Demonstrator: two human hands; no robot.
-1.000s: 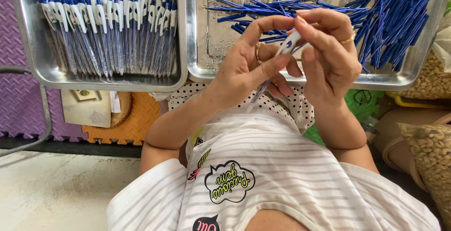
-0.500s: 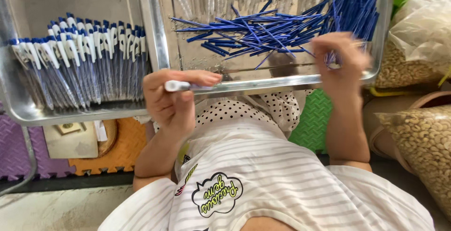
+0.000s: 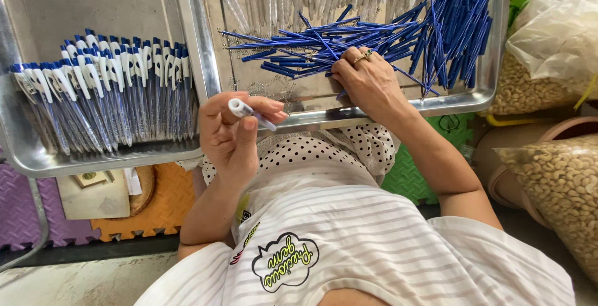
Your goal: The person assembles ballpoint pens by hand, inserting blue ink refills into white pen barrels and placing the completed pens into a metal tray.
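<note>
The left hand (image 3: 233,135) is clamped on a white pen barrel (image 3: 249,112), pinched between thumb and fingers (tip pointing right), just above the lap. The right hand (image 3: 367,82) rests on the loose blue pen parts (image 3: 324,44) inside the right metal tray (image 3: 492,88); whether its fingertips pinch one cannot be told. Finished pens (image 3: 106,94) lie in the left tray (image 3: 37,163), beyond the left-hand grip.

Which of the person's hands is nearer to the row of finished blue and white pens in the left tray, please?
The left. The left hand holds a white pen part just right of the row of finished pens. The right hand is farther off, fingers on the loose blue pieces in the right tray.
</note>
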